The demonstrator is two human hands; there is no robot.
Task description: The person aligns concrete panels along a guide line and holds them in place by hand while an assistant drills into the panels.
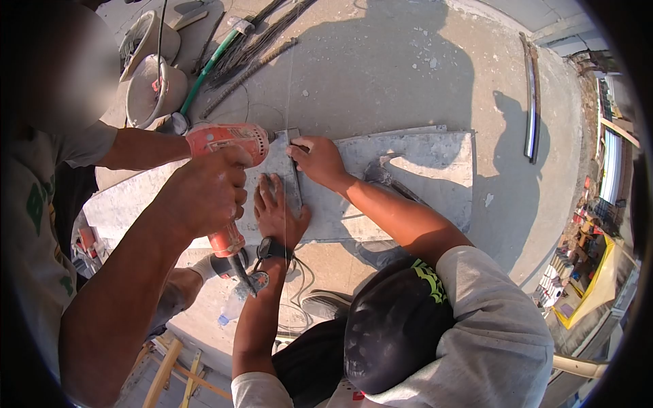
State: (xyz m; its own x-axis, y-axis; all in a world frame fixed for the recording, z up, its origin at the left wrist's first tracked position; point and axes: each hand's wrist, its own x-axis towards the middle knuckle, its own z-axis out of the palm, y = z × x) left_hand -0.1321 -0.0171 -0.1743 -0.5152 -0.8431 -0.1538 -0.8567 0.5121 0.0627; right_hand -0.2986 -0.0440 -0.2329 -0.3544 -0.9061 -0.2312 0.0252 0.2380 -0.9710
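My left hand (277, 207) lies palm down on a pale grey board (435, 204), fingers spread, with a dark band round its wrist. Beside its thumb runs a narrow metal strip (297, 190), laid across the board. My right hand (317, 159) is at the strip's upper part, fingers bent together round something small and dark that I cannot make out. Just left of my hands, a co-worker grips a red power drill (228, 243), one hand wrapped round its handle and the other mostly hidden behind its body. A hammer-like tool (382, 171) rests on the board to the right.
Two dusty buckets (178, 85), a green-handled tool (207, 68) and thin rods (248, 58) lie at the upper left. A clear bottle (231, 309) is below the drill. Long metal bars (532, 102) lie at the right. A thin line crosses the view vertically.
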